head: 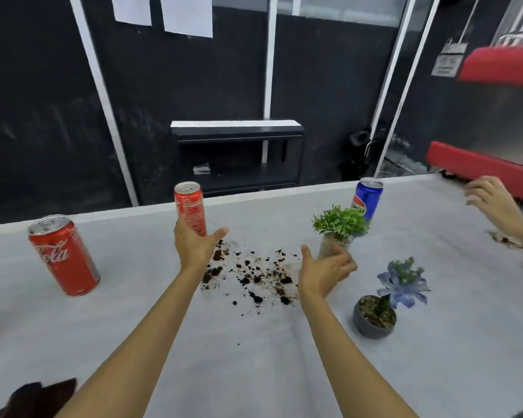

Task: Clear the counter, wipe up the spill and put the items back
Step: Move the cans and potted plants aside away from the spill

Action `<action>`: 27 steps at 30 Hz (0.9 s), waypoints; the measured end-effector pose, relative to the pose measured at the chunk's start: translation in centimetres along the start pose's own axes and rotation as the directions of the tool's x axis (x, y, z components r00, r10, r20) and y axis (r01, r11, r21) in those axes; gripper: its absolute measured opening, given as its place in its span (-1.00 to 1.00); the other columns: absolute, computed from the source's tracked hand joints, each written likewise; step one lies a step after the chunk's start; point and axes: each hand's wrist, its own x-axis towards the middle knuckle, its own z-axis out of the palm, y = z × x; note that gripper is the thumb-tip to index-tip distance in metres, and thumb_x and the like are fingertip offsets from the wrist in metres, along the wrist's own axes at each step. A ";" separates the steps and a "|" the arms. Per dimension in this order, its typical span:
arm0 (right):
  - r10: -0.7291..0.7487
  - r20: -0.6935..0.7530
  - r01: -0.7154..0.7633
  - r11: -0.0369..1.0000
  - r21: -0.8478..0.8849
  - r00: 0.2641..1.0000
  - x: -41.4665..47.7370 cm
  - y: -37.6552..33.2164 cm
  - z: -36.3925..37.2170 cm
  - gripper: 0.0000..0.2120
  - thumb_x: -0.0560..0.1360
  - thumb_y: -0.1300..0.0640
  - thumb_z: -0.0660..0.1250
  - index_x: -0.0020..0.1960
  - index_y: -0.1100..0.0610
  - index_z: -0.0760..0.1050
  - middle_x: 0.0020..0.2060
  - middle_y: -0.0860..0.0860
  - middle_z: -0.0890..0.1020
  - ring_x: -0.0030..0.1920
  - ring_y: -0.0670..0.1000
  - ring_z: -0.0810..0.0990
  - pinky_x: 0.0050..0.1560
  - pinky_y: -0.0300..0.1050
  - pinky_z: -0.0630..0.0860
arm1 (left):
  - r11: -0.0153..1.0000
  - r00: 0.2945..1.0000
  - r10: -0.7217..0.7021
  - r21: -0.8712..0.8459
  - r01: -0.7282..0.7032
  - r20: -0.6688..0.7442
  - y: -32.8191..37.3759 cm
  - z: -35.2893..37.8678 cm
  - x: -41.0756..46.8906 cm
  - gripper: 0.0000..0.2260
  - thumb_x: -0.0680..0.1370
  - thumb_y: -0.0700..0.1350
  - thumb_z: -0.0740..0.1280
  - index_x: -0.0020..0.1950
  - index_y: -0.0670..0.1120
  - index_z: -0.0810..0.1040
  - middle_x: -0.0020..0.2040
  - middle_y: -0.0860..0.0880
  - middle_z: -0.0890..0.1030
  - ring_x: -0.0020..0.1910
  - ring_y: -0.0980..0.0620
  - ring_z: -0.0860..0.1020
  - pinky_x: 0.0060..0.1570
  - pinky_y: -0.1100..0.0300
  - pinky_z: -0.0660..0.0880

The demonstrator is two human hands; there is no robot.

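Note:
Dark soil crumbs [254, 274] are spilled across the middle of the grey counter [254, 357]. My left hand [195, 245] is open, its fingers apart right in front of a slim red can [189, 203] that stands upright. My right hand [325, 271] is open too, its fingers next to the clear pot of a small green plant [338, 224]. A wider red cola can [62, 254] stands at the left. Behind the green plant is a blue can [369, 196]. A blue flower in a grey bowl-shaped pot [375, 316] sits at the right.
Another person's hand [491, 199] rests at the far right by a red machine [489, 167]. Brown cloth [40, 396] lies at the bottom left corner. More brown debris [507, 239] sits at the right edge. Beyond the counter's far edge stands a black shelf [237, 155].

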 end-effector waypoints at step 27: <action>-0.146 0.137 0.135 0.987 0.090 0.980 3.3 -0.2 2.9 -0.28 0.35 0.13 0.48 0.40 0.11 0.22 0.33 0.06 0.40 0.34 0.10 0.35 0.20 0.02 0.40 | 0.999 0.980 -0.036 0.023 0.042 -0.198 -1.5 -0.1 4.0 -0.38 0.36 -0.11 0.48 0.34 -0.14 0.30 0.30 -0.19 0.47 0.27 -0.17 0.45 0.31 -0.13 0.34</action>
